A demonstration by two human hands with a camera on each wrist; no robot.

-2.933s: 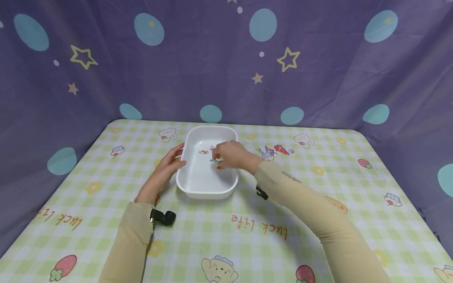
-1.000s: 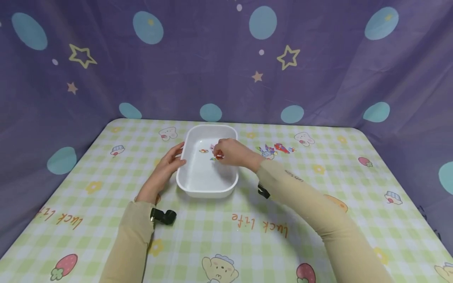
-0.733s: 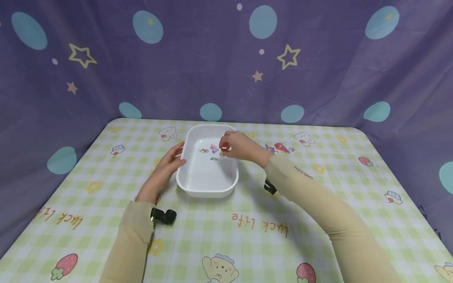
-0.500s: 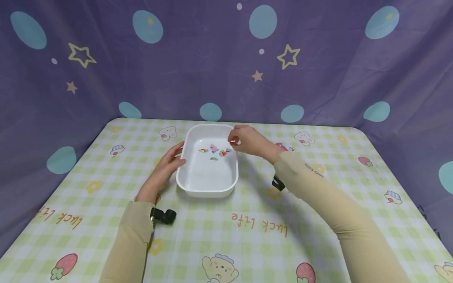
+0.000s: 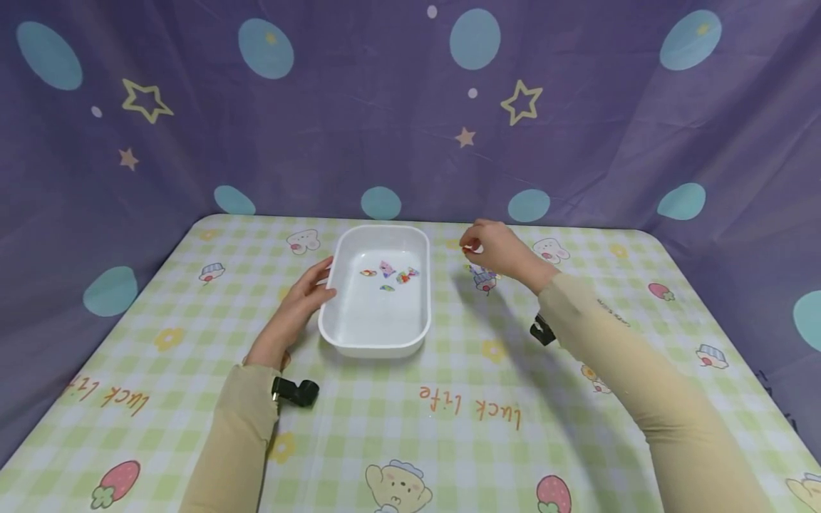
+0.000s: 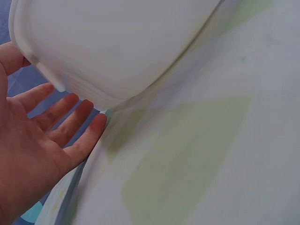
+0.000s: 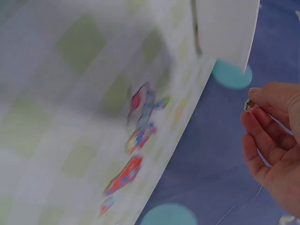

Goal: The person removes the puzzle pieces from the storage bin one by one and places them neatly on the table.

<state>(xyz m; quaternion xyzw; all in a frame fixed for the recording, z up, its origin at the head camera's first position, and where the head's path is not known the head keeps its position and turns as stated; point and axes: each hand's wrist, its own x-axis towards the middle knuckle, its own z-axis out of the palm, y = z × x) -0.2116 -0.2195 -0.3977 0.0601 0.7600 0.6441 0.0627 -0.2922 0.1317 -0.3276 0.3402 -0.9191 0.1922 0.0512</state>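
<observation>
A white plastic tray sits on the table, with several small flat multicoloured stickers on its floor. My left hand rests against the tray's left side, its spread fingertips at the outer wall in the left wrist view and the thumb by the rim. To the right of the tray, raised over the table, my right hand pinches a small sticker between thumb and index finger, mostly covered by the fingertips. Below that hand lie more stickers on the cloth, red, blue and yellow, partly hidden in the head view.
A pale green checked tablecloth with printed cartoon figures covers the table. Behind stands a purple curtain with blue dots and stars. Black camera straps are worn at both wrists.
My right hand has lifted out of the tray and moved right, over the stickers on the cloth, with one pinched in its fingers. The left hand stays at the tray's side.
</observation>
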